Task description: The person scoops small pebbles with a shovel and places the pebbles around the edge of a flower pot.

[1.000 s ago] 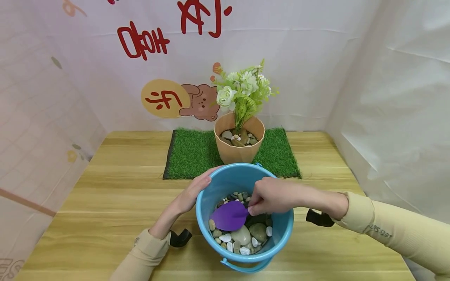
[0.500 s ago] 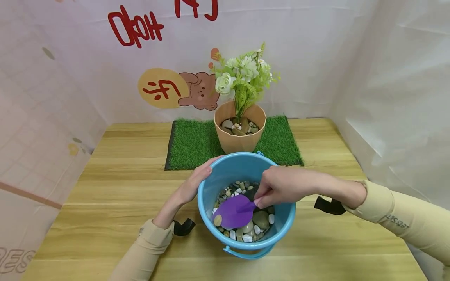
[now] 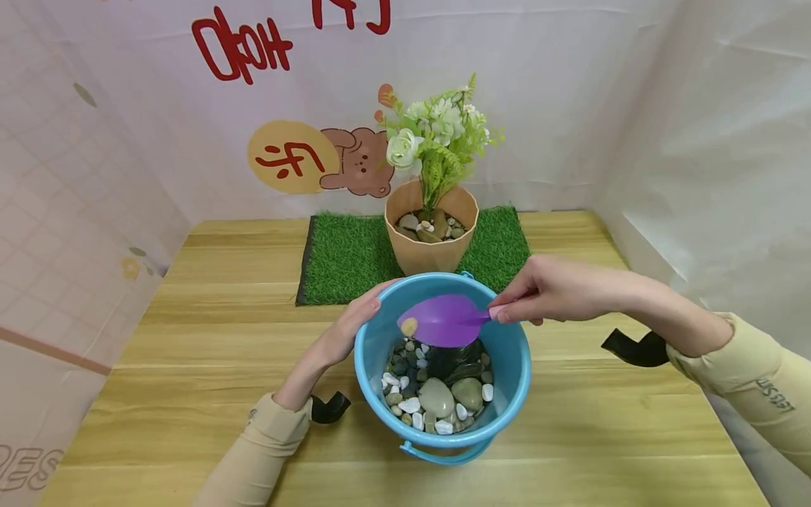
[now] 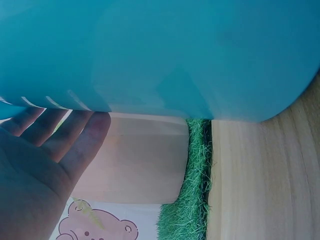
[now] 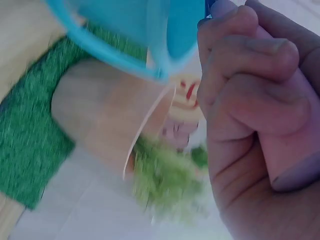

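In the head view, a light-blue bucket [image 3: 514, 394] stands on the table with several stones [image 3: 437, 398] inside. My left hand [image 3: 345, 331] rests against its left rim; in the left wrist view its extended fingers [image 4: 82, 145] touch the outer wall, the thumb hidden there. My right hand [image 3: 551, 289] grips the pink handle [image 5: 292, 145] of a purple shovel [image 3: 443, 320], fingers curled round it. The shovel's blade is over the bucket's opening, pointing left, with one tan pebble [image 3: 408, 327] at its tip.
Behind the bucket, an orange-beige pot [image 3: 431, 257] holds white flowers [image 3: 405, 149] and stones, standing on a green grass mat [image 3: 348, 260]. The bucket's handle [image 3: 443, 459] hangs at the front. White curtains [image 3: 709, 176] enclose the wooden table [image 3: 222, 310].
The right hand has lifted the shovel up and to the right, away from the stones, with the pebble on its blade. The left hand keeps its place at the rim. The head view has tilted down.
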The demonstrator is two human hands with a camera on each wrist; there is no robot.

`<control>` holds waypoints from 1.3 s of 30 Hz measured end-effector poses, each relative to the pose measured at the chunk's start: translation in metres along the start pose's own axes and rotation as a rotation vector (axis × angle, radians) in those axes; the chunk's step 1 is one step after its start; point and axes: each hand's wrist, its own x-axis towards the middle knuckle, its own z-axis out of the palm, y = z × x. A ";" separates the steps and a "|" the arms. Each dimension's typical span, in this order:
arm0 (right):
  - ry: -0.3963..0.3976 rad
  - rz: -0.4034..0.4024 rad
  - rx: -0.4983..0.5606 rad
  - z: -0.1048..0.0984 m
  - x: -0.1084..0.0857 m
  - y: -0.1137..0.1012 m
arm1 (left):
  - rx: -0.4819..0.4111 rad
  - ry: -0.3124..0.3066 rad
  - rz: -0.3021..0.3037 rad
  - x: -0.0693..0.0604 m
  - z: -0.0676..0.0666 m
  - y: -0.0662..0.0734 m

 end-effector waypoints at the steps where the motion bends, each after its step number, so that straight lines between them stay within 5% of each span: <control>1: 0.019 0.031 -0.011 -0.005 -0.002 0.003 | 0.001 0.002 -0.003 0.000 0.000 0.000; 13: 0.270 0.329 -0.163 -0.062 0.013 0.042 | -0.011 0.007 0.018 0.002 0.002 0.002; 22: 0.356 0.379 -0.287 -0.084 0.042 0.053 | 0.001 0.008 0.018 0.001 0.001 0.000; 31: 0.464 0.466 -0.491 -0.090 0.062 0.026 | 0.006 0.010 0.010 0.000 -0.001 0.002; 39: 0.487 0.453 -0.500 -0.087 0.054 0.024 | -0.010 0.003 0.001 -0.001 0.000 0.002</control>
